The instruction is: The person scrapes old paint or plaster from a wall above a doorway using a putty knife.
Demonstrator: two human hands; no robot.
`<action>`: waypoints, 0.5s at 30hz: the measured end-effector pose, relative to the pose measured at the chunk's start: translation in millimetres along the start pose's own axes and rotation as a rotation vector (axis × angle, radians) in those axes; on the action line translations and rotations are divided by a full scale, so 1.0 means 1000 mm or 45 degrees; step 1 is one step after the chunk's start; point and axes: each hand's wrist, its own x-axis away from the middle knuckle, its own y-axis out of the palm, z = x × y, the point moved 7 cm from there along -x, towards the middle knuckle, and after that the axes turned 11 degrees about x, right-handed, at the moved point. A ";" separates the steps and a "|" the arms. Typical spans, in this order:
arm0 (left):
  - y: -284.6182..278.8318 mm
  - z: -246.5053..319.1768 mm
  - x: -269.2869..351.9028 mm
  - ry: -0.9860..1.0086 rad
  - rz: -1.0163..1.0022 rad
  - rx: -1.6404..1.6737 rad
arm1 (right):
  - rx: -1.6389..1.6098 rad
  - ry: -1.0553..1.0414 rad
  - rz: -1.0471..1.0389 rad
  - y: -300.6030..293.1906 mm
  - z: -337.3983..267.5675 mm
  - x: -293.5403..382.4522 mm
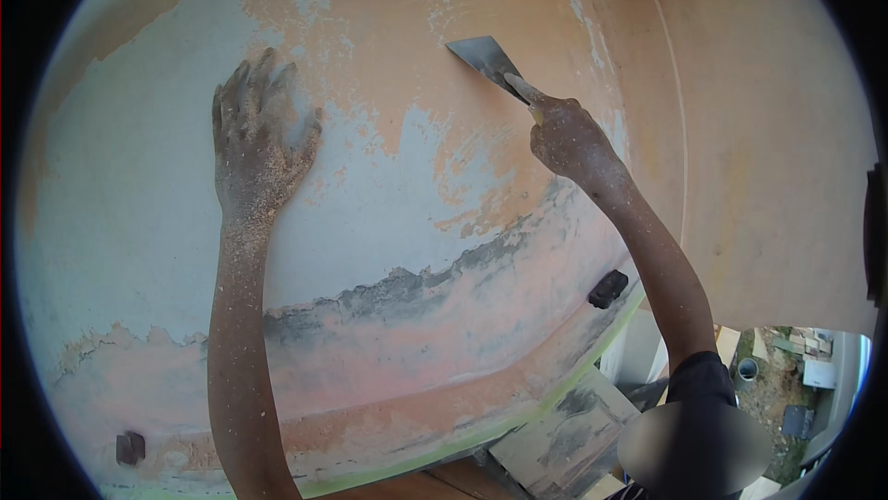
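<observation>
My right hand (572, 136) grips a scraper, or putty knife (484, 59), by its handle, the index finger laid along the metal blade. The blade lies at an orange-painted part of a wall (388, 0), its edge towards the upper left. My left hand (260, 132) is spread palm down against the pale bared surface to the left, dusted with paint flakes. Between the two hands the orange paint is ragged and scratched. Lower down, a grey broken edge borders a pinkish band.
A dark block (608, 289) sits low on the wall at right, another dark block (130, 448) at lower left. A green-edged rim curves along the bottom. Stained boards (565, 430) lie beneath it. Below right, a bucket (746, 371) and debris are on the ground.
</observation>
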 end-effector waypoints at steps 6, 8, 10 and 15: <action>0.003 0.012 -0.004 0.012 0.023 0.036 | 0.067 -0.092 0.210 -0.081 -0.030 -0.136; -0.001 0.008 -0.002 0.016 0.012 0.027 | 0.057 0.008 0.082 -0.092 -0.033 -0.168; -0.006 0.004 0.000 0.015 0.016 0.016 | -0.020 -0.128 0.298 -0.117 -0.044 -0.166; 0.002 0.007 -0.003 0.006 0.018 0.057 | 0.125 -0.253 0.382 -0.058 -0.007 -0.086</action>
